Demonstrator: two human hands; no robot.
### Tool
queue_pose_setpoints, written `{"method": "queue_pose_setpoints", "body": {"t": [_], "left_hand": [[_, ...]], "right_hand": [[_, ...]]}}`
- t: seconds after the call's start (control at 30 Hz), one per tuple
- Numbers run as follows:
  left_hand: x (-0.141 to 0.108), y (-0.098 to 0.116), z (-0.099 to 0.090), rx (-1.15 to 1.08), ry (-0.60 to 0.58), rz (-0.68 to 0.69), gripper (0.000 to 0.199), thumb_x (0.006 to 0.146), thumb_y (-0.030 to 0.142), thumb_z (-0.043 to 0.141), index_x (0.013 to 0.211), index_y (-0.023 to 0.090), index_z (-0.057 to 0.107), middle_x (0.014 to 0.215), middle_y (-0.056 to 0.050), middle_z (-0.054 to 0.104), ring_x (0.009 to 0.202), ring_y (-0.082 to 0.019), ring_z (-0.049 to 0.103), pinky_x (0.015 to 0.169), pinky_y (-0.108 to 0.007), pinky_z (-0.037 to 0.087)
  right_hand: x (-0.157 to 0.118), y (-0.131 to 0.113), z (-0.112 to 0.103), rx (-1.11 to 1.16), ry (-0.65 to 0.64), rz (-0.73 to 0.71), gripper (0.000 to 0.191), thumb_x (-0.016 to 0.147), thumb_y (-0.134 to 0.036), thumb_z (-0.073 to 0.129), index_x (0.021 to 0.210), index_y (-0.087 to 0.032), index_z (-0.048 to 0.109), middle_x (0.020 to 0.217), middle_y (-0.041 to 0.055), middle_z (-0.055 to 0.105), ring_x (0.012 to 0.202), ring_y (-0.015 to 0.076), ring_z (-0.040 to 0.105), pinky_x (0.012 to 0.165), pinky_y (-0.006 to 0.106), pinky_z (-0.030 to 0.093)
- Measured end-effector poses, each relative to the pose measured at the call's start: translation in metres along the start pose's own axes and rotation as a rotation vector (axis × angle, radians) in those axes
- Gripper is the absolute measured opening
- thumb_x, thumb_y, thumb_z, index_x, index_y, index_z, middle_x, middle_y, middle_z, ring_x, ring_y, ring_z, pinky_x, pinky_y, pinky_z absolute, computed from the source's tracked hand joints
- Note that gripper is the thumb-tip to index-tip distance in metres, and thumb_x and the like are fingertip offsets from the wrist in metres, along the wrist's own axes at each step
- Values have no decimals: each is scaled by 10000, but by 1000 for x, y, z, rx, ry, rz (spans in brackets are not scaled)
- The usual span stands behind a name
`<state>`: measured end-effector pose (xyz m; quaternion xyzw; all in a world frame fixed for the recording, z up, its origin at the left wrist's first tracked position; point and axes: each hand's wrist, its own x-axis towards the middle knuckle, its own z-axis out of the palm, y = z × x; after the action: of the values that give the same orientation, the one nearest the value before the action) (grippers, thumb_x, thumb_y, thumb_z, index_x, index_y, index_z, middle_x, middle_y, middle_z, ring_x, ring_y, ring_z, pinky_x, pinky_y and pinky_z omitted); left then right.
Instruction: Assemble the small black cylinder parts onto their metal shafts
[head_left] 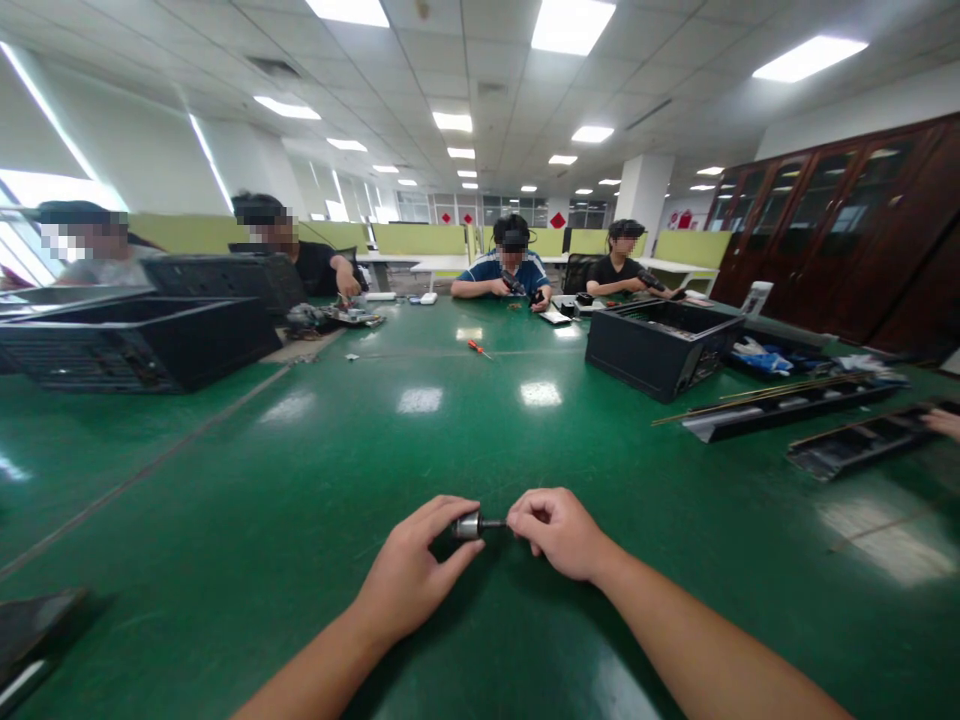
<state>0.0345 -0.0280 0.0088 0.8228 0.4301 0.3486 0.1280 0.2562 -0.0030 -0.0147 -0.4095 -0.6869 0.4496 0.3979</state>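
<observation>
Between thumb and fingers, my left hand [416, 565] grips a short silvery metal cylinder [468, 526] with a dark end. A thin dark shaft [493, 524] sticks out of the cylinder to the right, lying about level. My right hand [559, 530] is closed, its thumb and fingertips pinching the far end of that shaft, which they hide. Both hands are low over the green tabletop [480, 450] near its front. Whether the part is a drill chuck or a small motor I cannot tell.
A red-handled screwdriver [477, 347] lies mid-table. Black computer cases stand at the left [150, 345] and right [660, 345]. Long dark metal channels [780, 405] lie at the right, near another person's hand [943, 420]. Several people sit across the table. A dark flat object [37, 625] is at lower left.
</observation>
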Motion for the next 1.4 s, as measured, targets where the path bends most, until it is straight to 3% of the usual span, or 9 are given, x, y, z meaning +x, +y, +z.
{"method": "queue_pose_setpoints", "body": {"t": [0.63, 0.9, 1.1, 1.23, 1.4], "left_hand": [[2, 2, -4, 23, 12, 6, 260, 825, 217, 644, 1083, 230, 627, 1014, -45, 681, 937, -190, 653, 848, -325, 537], [-1, 2, -5, 42, -35, 1, 334, 872, 224, 603, 1202, 273, 616, 1106, -43, 653, 1010, -180, 642, 905, -313, 528], [0, 2, -7, 58, -68, -32, 251, 862, 214, 607, 1110, 241, 635, 1045, -47, 671, 965, -183, 650, 880, -316, 536], [2, -10, -12, 153, 20, -74, 236, 841, 293, 644, 1070, 236, 652, 1010, -49, 692, 951, -208, 664, 862, -349, 551], [3, -37, -39, 258, 155, -220, 383, 872, 449, 574, 1153, 193, 622, 1058, -91, 717, 972, -247, 692, 894, -401, 559]], "right_hand": [[0, -5, 2, -11, -8, -21, 233, 817, -287, 616, 637, -143, 651, 751, 31, 672, 538, 89, 503, 522, 214, 376], [0, -6, 3, 21, -15, -5, 243, 809, -292, 609, 622, -138, 631, 762, 35, 670, 511, 81, 489, 507, 217, 362], [3, -1, 2, 112, -40, 57, 268, 800, -339, 599, 632, -133, 637, 536, -15, 564, 458, 82, 457, 489, 208, 340], [6, 1, 0, 237, -75, 96, 307, 808, -364, 559, 665, -118, 674, 462, -21, 537, 428, 82, 452, 477, 204, 311], [8, -1, 1, 364, -53, 115, 357, 797, -410, 561, 588, -122, 598, 709, 58, 694, 407, 57, 465, 466, 214, 311]]}}
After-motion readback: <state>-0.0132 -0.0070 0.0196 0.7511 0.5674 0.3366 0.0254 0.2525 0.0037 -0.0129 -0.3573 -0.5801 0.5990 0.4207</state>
